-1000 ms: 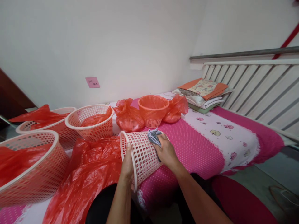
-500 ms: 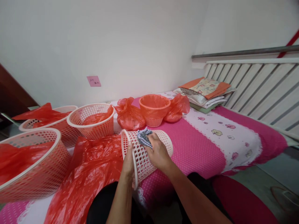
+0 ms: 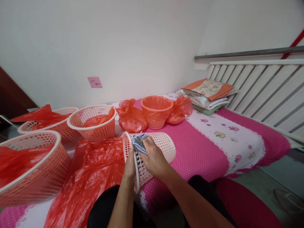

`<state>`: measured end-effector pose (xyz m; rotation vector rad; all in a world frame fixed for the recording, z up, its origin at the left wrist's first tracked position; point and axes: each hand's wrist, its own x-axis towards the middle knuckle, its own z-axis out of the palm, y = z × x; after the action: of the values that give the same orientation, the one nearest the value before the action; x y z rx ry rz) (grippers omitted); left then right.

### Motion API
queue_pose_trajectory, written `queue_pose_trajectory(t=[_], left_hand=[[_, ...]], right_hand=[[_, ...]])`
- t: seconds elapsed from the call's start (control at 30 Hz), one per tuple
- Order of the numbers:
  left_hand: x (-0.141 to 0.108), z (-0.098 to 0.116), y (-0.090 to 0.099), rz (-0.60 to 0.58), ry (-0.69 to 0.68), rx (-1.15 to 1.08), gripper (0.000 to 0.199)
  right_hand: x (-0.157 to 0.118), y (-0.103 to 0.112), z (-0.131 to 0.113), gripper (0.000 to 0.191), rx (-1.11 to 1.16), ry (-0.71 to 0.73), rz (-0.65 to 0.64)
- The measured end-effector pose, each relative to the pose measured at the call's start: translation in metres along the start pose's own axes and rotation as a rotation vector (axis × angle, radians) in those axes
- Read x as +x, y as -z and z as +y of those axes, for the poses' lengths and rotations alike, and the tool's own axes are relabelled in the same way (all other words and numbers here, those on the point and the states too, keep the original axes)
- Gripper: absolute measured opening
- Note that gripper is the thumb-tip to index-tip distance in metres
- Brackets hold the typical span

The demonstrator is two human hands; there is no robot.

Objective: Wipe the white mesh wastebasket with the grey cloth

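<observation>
A light pink perforated plastic basket (image 3: pixel 165 144) lies on its side on the bed, its open end toward the left. My left hand (image 3: pixel 129 163) grips the basket's rim, thumb on the outside. My right hand (image 3: pixel 153 158) is closed on a blue-grey cloth (image 3: pixel 139 142) and presses it on the basket's upper side, close to the rim. A crumpled red plastic bag (image 3: pixel 95 171) is spread on the bed just left of my left hand.
Pink baskets (image 3: pixel 95 129) with red bags stand at the left. Behind are a red-lined basket (image 3: pixel 156 110) and tied red bags (image 3: pixel 133 118). Folded bedding (image 3: pixel 209 91) lies by the white railing (image 3: pixel 261 82) at right.
My right hand has slid the cloth left along the basket's side, toward the rim. My left hand and the basket have hardly moved.
</observation>
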<state>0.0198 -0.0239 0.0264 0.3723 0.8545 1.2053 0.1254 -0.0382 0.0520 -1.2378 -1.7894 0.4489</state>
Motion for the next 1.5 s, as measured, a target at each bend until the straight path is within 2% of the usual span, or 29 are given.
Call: queue_pose_trajectory(t=[0.33, 0.57, 0.8, 0.97, 1.3, 1.5], left_hand=[[0.004, -0.005, 0.006, -0.028, -0.086, -0.008, 0.048], [0.006, -0.006, 0.008, -0.078, -0.076, -0.002, 0.054], [0.007, -0.004, 0.007, -0.027, -0.05, -0.029, 0.047], [0.002, -0.003, 0.003, -0.03, -0.058, -0.052, 0.045], [0.001, -0.004, 0.007, -0.108, -0.027, -0.05, 0.044], [0.002, -0.004, 0.008, -0.1, 0.0, -0.044, 0.043]], right_hand=[[-0.01, -0.002, -0.007, 0.027, -0.002, -0.035, -0.059], [-0.017, -0.001, -0.005, 0.017, 0.157, -0.061, -0.036], [-0.02, 0.003, -0.002, 0.016, 0.285, -0.077, -0.044], [-0.022, 0.01, -0.005, 0.009, 0.282, -0.098, -0.091], [-0.029, 0.02, -0.004, 0.012, 0.244, -0.067, -0.226], [-0.035, 0.029, -0.002, 0.011, 0.262, -0.069, -0.313]])
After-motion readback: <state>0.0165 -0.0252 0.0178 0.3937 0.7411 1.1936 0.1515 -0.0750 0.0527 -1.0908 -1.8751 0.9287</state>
